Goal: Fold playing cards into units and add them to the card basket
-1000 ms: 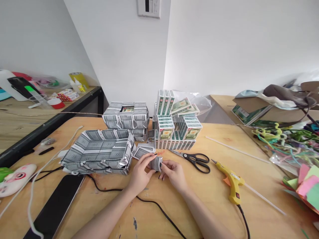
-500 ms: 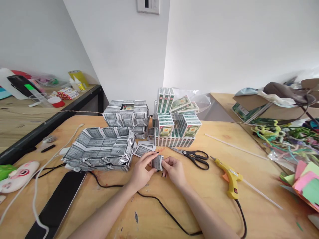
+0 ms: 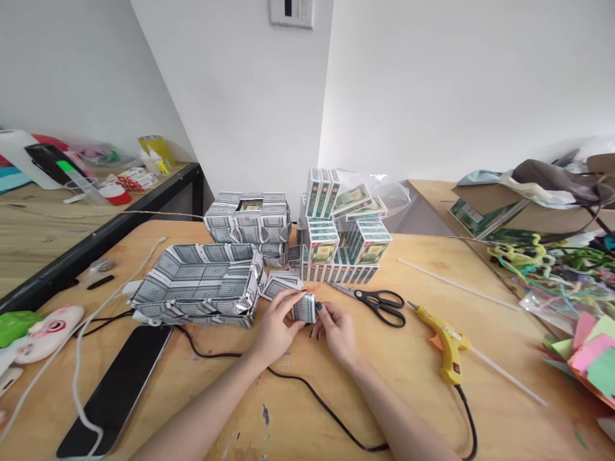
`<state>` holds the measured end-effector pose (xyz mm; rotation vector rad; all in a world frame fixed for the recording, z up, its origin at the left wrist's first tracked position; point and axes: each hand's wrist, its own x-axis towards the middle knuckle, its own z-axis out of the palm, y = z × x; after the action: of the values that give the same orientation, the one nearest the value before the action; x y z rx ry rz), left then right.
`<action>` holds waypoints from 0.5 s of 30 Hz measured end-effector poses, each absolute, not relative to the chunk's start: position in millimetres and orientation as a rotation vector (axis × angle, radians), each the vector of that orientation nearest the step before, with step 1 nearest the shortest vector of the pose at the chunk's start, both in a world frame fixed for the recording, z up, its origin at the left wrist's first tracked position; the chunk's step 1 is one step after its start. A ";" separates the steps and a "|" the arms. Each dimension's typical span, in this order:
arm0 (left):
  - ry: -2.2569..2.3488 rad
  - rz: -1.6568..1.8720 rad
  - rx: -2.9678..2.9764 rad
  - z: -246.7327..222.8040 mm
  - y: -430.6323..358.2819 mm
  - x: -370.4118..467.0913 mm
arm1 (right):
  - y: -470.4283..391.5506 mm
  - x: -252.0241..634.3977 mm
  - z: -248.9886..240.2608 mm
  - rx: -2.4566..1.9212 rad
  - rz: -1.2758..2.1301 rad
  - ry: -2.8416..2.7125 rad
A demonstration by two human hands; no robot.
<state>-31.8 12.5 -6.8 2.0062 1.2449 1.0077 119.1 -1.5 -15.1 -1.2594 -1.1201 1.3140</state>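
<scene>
Between my hands is a folded playing card (image 3: 303, 308) with a grey patterned back. My left hand (image 3: 277, 323) pinches its left side, thumb below and fingers above. At its right edge, the thumb and forefinger of my right hand (image 3: 336, 330) close on it; the other fingers curl underneath. Loose playing cards (image 3: 279, 283) lie just beyond my left fingers. A tray built of folded cards (image 3: 192, 310) stands to the left, with a stacked box of folded cards (image 3: 247, 224) behind it. Card packs (image 3: 323, 251) rise in stacks straight ahead.
Black-handled scissors (image 3: 379, 304) lie right of my hands, and a yellow glue gun (image 3: 449, 346) farther right, its black cord crossing in front. Clear glue sticks (image 3: 456, 283), a black phone-like slab (image 3: 118, 387), pipe cleaners (image 3: 557, 262) and coloured paper (image 3: 590, 352) are around.
My right thumb has shifted up onto the right edge of the folded card, which now faces me a little more. The whole view has drifted slightly.
</scene>
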 end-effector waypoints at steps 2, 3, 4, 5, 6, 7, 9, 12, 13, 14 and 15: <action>1.264 1.036 2.004 -7.1 12.9 -32.1 | -2.8 117.5 -13.7 -1.230 1.318 -1.151; 1.277 1.051 2.005 -7.6 13.2 -32.2 | -3.4 116.8 -13.4 -1.220 1.318 -1.173; 1.290 1.060 2.002 -8.3 13.4 -32.3 | -3.9 116.2 -13.2 -1.215 1.316 -1.195; 1.298 1.063 1.993 -9.1 13.6 -32.4 | -4.4 115.8 -13.4 -1.215 1.315 -1.217; 1.301 1.061 1.979 -9.9 13.7 -32.5 | -4.8 115.5 -13.8 -1.221 1.313 -1.239; 1.299 1.057 1.966 -10.6 13.6 -32.5 | -5.1 115.4 -14.4 -1.229 1.308 -1.258; 1.293 1.047 1.949 -11.8 13.1 -32.5 | -6.0 115.6 -15.6 -1.246 1.290 -1.285; 1.291 1.024 1.950 -12.4 12.1 -32.6 | -7.1 116.3 -17.1 -1.256 1.259 -1.327; 1.292 1.010 1.951 -12.2 11.9 -32.7 | -7.1 116.6 -17.7 -1.253 1.255 -1.345; 1.290 0.990 1.950 -11.9 11.7 -32.7 | -6.9 117.1 -18.3 -1.248 1.261 -1.359; 1.286 0.970 1.946 -11.3 11.8 -32.7 | -6.4 117.6 -19.0 -1.239 1.278 -1.362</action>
<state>-32.7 11.8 -11.3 1.9464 1.2855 0.9702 117.6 -6.4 -19.0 -1.2388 -1.3625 1.2775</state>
